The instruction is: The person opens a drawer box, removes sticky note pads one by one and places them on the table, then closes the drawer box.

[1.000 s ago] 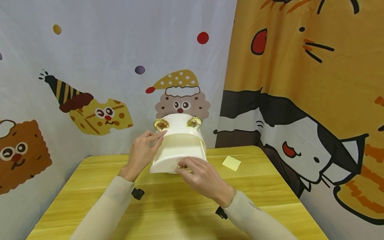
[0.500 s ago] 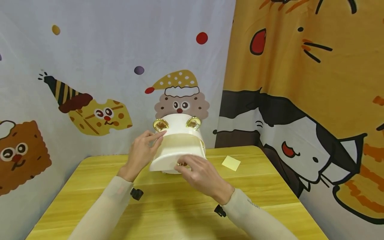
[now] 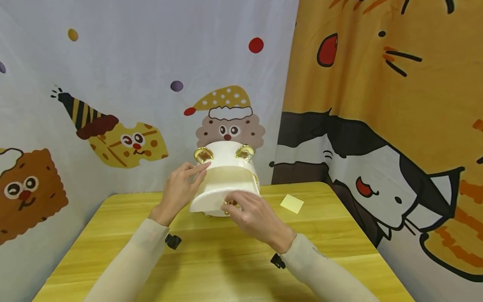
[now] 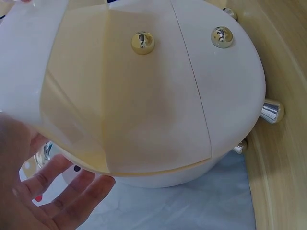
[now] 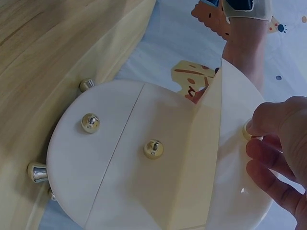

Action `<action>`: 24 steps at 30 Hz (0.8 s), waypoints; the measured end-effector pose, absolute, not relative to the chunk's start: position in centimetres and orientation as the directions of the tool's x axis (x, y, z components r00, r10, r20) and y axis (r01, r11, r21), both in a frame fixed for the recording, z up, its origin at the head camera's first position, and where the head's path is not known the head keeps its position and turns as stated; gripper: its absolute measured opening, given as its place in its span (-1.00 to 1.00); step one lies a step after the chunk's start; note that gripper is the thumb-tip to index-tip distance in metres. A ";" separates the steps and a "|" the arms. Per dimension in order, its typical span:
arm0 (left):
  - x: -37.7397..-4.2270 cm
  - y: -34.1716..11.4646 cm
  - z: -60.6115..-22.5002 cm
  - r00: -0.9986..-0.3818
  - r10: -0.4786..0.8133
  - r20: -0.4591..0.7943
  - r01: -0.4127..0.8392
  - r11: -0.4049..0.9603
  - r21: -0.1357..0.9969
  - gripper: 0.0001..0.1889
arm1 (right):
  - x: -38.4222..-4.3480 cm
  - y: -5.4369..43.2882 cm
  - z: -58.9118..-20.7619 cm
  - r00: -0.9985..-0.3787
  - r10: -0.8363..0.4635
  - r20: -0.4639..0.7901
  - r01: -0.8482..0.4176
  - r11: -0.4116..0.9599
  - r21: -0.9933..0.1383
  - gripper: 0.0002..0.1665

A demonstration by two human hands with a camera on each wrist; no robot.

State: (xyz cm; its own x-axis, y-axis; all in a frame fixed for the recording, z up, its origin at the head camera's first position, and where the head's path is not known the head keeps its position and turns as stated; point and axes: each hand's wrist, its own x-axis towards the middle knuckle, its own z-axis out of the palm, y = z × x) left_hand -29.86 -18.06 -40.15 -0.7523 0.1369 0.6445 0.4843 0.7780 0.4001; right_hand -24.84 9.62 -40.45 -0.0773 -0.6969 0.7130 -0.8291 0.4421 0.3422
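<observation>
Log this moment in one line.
left hand: touches white cabinet; right hand: pinches gold knob; top drawer: open; middle drawer, bottom drawer: shut; sticky note: on table

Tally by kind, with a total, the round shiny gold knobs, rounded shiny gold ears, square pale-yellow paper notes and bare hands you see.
Round shiny gold knobs: 3
Rounded shiny gold ears: 2
Square pale-yellow paper note: 1
Bare hands, left hand and right hand: 2
Total: 8

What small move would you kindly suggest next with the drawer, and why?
Probably ease the top drawer inward by its knob: it juts from the cabinet, the right hand pinches that knob, and the left hand touches the cabinet.
</observation>
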 end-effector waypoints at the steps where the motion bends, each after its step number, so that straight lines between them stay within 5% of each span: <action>1: -29.9 -18.1 -40.1 -0.754 0.137 0.643 0.482 0.779 0.400 -0.63 | -24.9 9.6 -40.4 -0.077 -0.696 0.713 -0.829 0.443 0.343 -0.85; 24: -29.5 -18.3 -39.5 -0.829 0.151 0.539 0.438 0.773 0.458 -0.58 | -25.5 9.5 -40.4 -0.177 -0.698 0.694 -0.845 0.469 0.256 -0.78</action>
